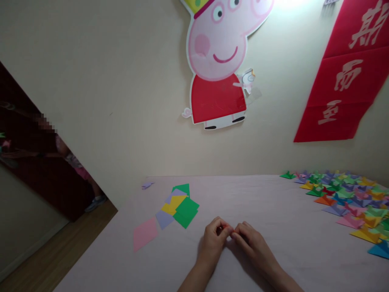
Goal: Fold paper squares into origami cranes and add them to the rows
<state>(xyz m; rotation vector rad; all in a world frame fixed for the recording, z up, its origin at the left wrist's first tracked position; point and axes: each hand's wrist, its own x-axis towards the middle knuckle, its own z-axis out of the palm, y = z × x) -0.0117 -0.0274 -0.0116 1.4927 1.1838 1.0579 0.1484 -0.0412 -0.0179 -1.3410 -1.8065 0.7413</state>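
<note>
My left hand [215,238] and my right hand [251,240] meet fingertip to fingertip low over the middle of the table. Both are closed in a pinch, thumbs against bent fingers. A tiny orange-red bit shows between the fingertips, and the rest of what they hold is hidden. To the left of my hands lie flat squares of paper: a green sheet [186,213], a yellow sheet [174,205], a purple sheet [164,219] and a pink sheet [145,234]. Some of them overlap.
Many folded paper pieces in mixed colours, such as a blue one [379,249], crowd the right side of the table [121,271]. A small purple folded paper [147,185] lies at the back left. Beyond the left edge, a person's leg [95,187] shows by the doorway.
</note>
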